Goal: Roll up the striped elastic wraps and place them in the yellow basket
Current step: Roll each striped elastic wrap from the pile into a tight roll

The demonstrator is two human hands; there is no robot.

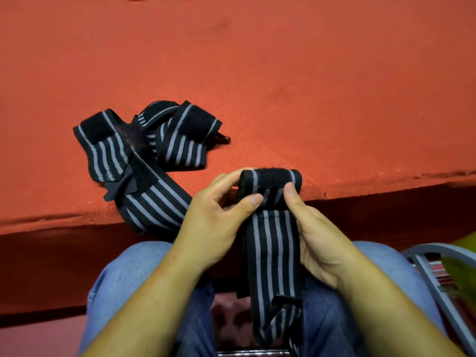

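A black wrap with grey stripes (273,243) is held over my lap, its top end curled into a small roll at the table's edge. My left hand (213,217) pinches the roll's left side between thumb and fingers. My right hand (314,228) holds the right side, thumb pressed on the roll. The loose tail hangs down between my knees. More striped wraps (144,148) lie unrolled in a tangled heap on the red table (309,86), one strap trailing over the front edge. A sliver of yellow (461,266) shows at the far right; whether it is the basket is unclear.
The red table's front edge (386,181) runs just beyond my hands. A grey metal chair frame (432,274) stands at my right. My legs in blue jeans (134,279) fill the bottom of the view.
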